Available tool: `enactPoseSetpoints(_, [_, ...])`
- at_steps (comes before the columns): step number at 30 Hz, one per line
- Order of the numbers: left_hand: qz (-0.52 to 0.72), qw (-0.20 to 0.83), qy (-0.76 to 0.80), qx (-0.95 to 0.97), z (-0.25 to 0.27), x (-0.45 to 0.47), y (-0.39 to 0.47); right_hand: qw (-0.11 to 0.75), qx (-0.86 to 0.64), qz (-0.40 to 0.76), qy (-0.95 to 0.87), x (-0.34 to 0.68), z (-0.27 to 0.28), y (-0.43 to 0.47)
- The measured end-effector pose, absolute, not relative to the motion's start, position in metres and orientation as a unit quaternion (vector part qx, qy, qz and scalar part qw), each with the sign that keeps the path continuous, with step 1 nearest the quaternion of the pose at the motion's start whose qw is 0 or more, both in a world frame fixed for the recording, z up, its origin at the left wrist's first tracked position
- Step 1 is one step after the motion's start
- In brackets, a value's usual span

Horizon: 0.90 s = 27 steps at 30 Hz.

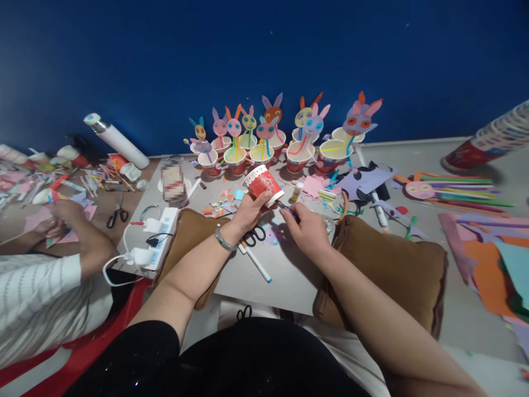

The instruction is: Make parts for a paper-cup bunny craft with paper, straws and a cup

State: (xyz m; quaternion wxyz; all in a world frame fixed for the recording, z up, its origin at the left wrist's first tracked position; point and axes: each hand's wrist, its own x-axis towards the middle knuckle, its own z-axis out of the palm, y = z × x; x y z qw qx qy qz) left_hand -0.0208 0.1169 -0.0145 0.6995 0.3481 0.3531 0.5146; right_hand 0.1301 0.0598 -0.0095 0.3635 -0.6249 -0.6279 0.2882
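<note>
My left hand (253, 210) is wrapped round a red and white paper cup (263, 185), which is tilted above the table. My right hand (308, 230) grips a small tool with a dark handle (294, 216) and a metal front end. The metal end meets the cup at its lower right edge, and I cannot tell whether it goes into the paper. Below the hands lie black-handled scissors (255, 236), a white marker (259, 267) with a blue tip, and a lilac paper shape (273, 235). A small glue bottle (296, 191) stands just behind the cup.
Several paper cups with rabbit figures (299, 156) stand along the blue wall. Brown cushions (384, 270) lie by both forearms. A power strip (163, 237) is at left, near a co-worker's hands (61, 220). Stacked cups (487, 138) and coloured sheets (485, 264) are at right.
</note>
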Motion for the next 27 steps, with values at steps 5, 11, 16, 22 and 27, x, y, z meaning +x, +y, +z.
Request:
enactPoseSetpoints(5, [0.517, 0.702, 0.355, 0.338, -0.0171, -0.0217, 0.1173, 0.317, -0.655, 0.153, -0.669, 0.1299, -0.0118, 0.057])
enactPoseSetpoints(11, [0.516, 0.704, 0.362, 0.327, -0.0098, -0.0206, 0.1154, 0.376, -0.503, 0.628, -0.459, 0.1289, -0.0047, 0.0649])
enactPoseSetpoints(16, [0.514, 0.708, 0.36, 0.324, -0.0117, -0.0204, 0.1165, 0.389, -0.536, 0.553, -0.507, 0.1293, -0.0057, 0.0639])
enactPoseSetpoints(22, [0.517, 0.699, 0.361, 0.337, -0.0137, -0.0212, 0.116, 0.339, -0.656, 0.176, -0.651, 0.1302, -0.0124, 0.0588])
enactPoseSetpoints(27, [0.519, 0.705, 0.354, 0.33, -0.013, -0.0206, 0.1163, 0.383, -0.532, 0.548, -0.519, 0.129, -0.0046, 0.0631])
